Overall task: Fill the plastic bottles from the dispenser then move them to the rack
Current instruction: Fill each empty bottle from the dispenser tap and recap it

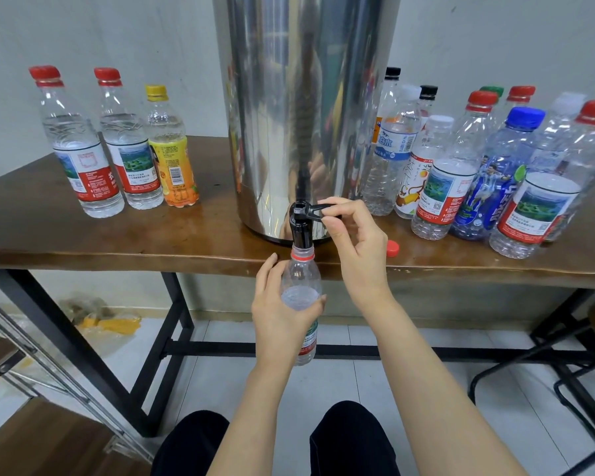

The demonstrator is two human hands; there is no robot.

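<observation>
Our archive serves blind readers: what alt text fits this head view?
Left hand holds an uncapped bottle under the steel dispenser tap while the right hand pinches its black lever. Capped bottles stand either side on the wooden table.

Legible markings, right-hand group on the brown wooden worktop (117,242):

1. Clear plastic bottle with a blue-and-white label (390,146), just right of the steel dispenser: the characters "白水" in white on the blue band, with a barcode beside them.
2. Clear bottle with a white cap and a peach drawing on a white label (414,173): a large character "茶" reads vertically; the rest is too small.

Red-and-white labels on the other clear bottles, left and right, carry print too fine or blurred to read. The orange-labelled bottle with a yellow cap (172,159), far left group, shows a barcode and unreadable small print.
</observation>
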